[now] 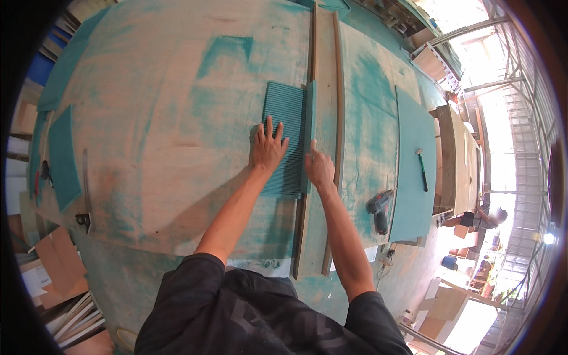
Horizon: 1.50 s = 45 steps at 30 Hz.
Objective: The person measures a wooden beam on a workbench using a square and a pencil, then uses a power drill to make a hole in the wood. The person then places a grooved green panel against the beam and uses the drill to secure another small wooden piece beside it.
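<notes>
My left hand [269, 151] lies flat, fingers spread, on a teal ribbed panel [286, 103] on the table. Along the panel's right edge runs a narrow teal strip [312, 112], beside a long wooden guide board [325, 112] with raised side rails. My right hand [320, 170] closes on that strip, thumb toward the panel and index finger pointing forward. Its palm and the other fingertips are partly hidden.
The large worktable [148, 118] has teal stains. To the right are a cordless drill [380, 208], a teal sheet [414, 177] and a hammer [422, 168] on it. At left lie another ribbed panel [64, 160] and a metal square [86, 189]. Another person [470, 219] is far right.
</notes>
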Tool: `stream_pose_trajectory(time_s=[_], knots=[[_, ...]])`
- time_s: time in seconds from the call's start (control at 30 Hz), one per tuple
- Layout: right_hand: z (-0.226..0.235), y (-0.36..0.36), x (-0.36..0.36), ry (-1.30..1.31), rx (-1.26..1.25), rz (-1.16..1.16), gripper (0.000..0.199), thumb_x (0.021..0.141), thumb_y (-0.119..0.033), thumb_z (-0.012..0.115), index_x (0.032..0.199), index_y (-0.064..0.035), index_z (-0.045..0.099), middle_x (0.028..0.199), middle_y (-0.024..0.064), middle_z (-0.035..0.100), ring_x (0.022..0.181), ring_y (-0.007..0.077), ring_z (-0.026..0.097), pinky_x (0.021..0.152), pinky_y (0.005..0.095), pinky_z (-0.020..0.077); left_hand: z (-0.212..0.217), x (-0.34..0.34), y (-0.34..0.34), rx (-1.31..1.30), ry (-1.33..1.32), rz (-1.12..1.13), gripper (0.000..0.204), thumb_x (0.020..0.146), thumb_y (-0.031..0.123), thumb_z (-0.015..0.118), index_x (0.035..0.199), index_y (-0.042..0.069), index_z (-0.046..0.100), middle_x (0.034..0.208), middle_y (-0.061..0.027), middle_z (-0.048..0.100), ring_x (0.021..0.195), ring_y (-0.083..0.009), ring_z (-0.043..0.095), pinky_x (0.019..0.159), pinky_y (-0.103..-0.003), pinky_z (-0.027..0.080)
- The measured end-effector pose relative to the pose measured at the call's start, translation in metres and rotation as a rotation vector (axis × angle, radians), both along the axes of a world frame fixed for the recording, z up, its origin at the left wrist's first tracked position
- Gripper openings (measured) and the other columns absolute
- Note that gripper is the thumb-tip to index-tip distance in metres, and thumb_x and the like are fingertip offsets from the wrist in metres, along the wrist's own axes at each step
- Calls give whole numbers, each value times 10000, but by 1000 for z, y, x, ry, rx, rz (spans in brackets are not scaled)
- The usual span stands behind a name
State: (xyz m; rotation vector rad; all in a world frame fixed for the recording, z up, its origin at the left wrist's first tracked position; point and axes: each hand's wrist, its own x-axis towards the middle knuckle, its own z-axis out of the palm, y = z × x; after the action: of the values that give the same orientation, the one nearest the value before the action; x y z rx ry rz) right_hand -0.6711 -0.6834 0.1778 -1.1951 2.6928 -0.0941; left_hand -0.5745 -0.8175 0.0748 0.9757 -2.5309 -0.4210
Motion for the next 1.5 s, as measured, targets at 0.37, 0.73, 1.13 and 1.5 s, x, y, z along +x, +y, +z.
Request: stream_pose_trajectory(time_s=[0.37, 0.73, 1.13, 1.5], knots=[[14, 18, 19, -44, 127, 19, 645, 1047, -294, 546, 1597, -45, 320, 977, 207, 735, 868, 412, 721, 739, 525, 578, 5, 4, -9, 44, 19, -18, 510, 1037, 380, 603, 1485, 141, 564, 1619, -178, 393, 1423, -411, 400, 1170, -549, 350], [13, 47, 40, -108, 142, 56, 689, 1040, -261, 544, 1617, -7, 264, 915, 238, 725, 835, 434, 710, 754, 534, 563, 20, -11, -44, 116, 29, -107, 307, 1000, 284, 680, 1235, 95, 740, 1461, -135, 565, 1389, -354, 458, 1156, -557, 363], [6, 45, 38, -109, 96, 24, 690, 990, -163, 579, 1594, 22, 302, 791, 240, 701, 712, 434, 691, 654, 538, 540, 19, -82, -117, 4, -132, -559, 466, 1091, 238, 481, 1555, 189, 484, 1635, 20, 424, 1531, -282, 339, 1241, -516, 308], [2, 47, 39, -94, -23, 32, 692, 945, -126, 612, 1575, 11, 361, 758, 213, 681, 664, 408, 680, 600, 519, 518, 22, -109, -125, -87, -325, -601, 611, 1101, 558, 306, 1605, 228, 408, 1678, 96, 347, 1563, -249, 284, 1228, -630, 271]])
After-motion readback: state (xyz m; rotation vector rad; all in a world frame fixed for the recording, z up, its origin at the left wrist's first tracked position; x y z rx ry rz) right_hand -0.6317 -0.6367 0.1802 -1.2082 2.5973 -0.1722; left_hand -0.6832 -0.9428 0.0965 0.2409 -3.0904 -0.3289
